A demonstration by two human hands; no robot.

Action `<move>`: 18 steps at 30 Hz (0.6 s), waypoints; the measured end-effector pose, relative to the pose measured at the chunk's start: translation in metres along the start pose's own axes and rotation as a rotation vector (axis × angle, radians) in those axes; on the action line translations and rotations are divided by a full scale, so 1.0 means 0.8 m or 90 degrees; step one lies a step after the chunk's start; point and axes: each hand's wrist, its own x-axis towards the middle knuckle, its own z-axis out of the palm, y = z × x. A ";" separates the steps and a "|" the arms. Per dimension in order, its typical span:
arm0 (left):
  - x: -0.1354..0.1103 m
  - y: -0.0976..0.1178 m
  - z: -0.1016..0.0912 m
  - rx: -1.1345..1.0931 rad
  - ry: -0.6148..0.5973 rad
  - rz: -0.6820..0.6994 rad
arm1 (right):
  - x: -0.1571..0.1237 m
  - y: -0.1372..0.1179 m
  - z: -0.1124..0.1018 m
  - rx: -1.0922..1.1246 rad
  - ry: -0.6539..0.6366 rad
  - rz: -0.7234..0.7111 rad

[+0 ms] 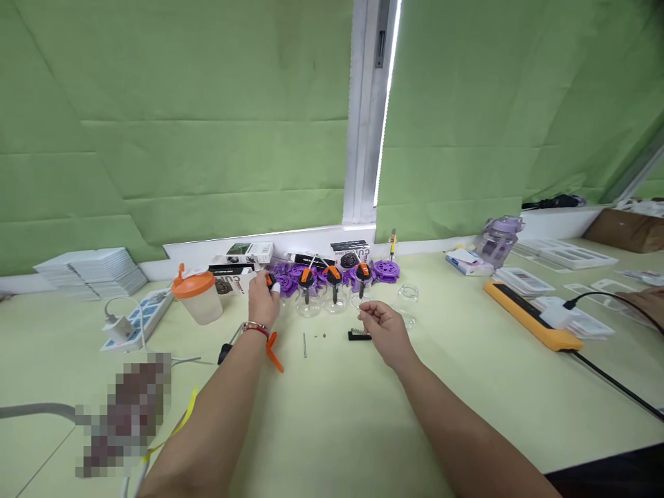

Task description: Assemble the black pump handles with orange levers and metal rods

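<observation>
The left hand (263,304) hides most of the black-and-orange piece (270,280) at its fingers; the right hand (388,335) overlaps one end of the black part (357,337), and anything between its fingertips is too small to tell. Two specks (324,335) on the counter (332,415) are likewise indistinct. Pixelation masks the object (129,411) at lower left; the right edge crops a co-worker's hand (648,303).

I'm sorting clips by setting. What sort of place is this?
Probably a small workshop: the table bears loose metal pieces and a heap of purple parts.
</observation>
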 end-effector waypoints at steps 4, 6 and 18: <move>-0.028 0.023 -0.036 -0.330 0.175 -0.017 | -0.002 -0.001 -0.001 0.002 -0.049 0.032; -0.051 0.039 -0.061 -0.547 0.119 -0.057 | -0.004 -0.003 0.001 0.010 -0.098 0.077; -0.171 0.043 -0.069 -0.944 -0.382 -0.466 | -0.031 0.021 0.037 0.048 -0.305 0.357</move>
